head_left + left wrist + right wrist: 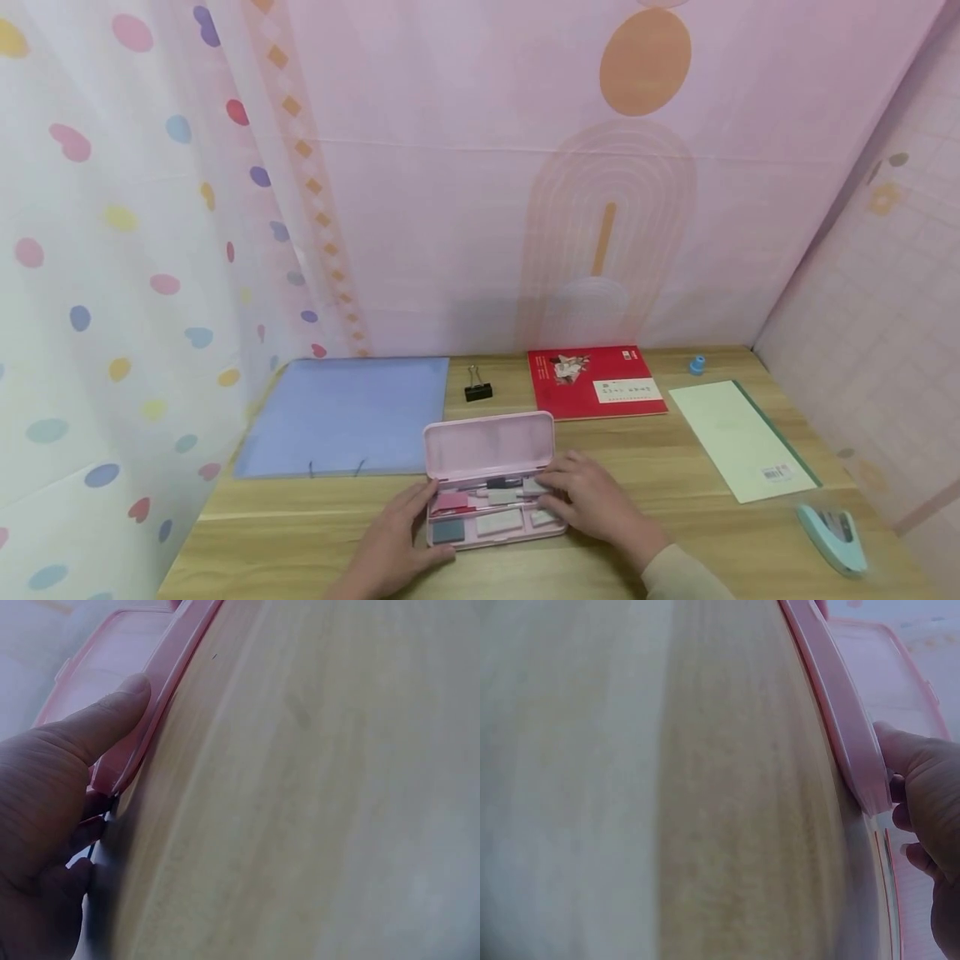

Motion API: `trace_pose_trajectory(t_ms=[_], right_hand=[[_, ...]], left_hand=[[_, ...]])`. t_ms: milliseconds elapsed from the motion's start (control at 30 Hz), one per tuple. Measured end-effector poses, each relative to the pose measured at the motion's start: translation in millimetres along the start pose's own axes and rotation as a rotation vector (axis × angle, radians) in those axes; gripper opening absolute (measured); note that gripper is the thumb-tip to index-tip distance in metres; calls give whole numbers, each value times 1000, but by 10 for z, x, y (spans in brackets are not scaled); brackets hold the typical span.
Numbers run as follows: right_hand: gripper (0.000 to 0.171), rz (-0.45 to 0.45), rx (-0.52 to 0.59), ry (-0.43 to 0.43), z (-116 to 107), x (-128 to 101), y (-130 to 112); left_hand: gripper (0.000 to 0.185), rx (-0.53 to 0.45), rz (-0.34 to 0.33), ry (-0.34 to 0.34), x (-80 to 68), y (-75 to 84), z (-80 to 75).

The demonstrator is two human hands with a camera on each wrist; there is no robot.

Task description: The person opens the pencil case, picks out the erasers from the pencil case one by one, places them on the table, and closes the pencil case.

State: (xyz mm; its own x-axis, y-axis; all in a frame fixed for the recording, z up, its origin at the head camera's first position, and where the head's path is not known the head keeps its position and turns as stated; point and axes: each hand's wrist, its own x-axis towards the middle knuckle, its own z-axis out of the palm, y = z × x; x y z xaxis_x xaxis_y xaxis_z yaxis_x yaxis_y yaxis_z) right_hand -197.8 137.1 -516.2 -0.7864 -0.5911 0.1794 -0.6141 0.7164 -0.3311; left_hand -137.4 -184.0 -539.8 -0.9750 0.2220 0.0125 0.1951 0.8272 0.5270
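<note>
A pink pencil case (489, 446) lies on the table with its lid raised at the back. Pens, a pink piece (452, 501), a dark grey block (448, 531) and a white eraser (499, 522) are among its contents. My left hand (393, 533) holds the case's left end, its thumb along the front edge; the left wrist view shows this thumb on the pink rim (161, 682). At the right end, my right hand (596, 500) grips the case, its fingertips reaching over the tray. In the right wrist view the curled fingers partly hide behind the pink wall (847, 727).
A blue folder (352, 417) lies at the back left, beside a black binder clip (477, 390). Behind the case is a red booklet (592, 400). To the right are a small blue piece (697, 365), a pale green notebook (738, 442) and a mint stapler (832, 537).
</note>
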Motion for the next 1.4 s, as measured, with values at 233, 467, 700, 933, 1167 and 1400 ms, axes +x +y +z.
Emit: trace_pose_trajectory(t_ms=[233,467,700,933,1167,1400], right_hand=[[31,17,66,23,7,-4,-9],[33,129,115,187,-169,-97,219],[38,320,139,191,-270,-144,703],[35,379,150,171,-197,-69,856],[34,413,169,170,-132,-12,906],[35,427,200,184,-95,-12,930]], left_hand=[[110,-36,-30,-5,4,-11,4],[111,-41,-32,3,5,3,25],[110,-37,-32,5,1,-7,36],[110,-51,-51,10,2,-9,53],[109,-66,-61,11,-8,-4,65],[110,-41,-41,38,-3,-2,74]])
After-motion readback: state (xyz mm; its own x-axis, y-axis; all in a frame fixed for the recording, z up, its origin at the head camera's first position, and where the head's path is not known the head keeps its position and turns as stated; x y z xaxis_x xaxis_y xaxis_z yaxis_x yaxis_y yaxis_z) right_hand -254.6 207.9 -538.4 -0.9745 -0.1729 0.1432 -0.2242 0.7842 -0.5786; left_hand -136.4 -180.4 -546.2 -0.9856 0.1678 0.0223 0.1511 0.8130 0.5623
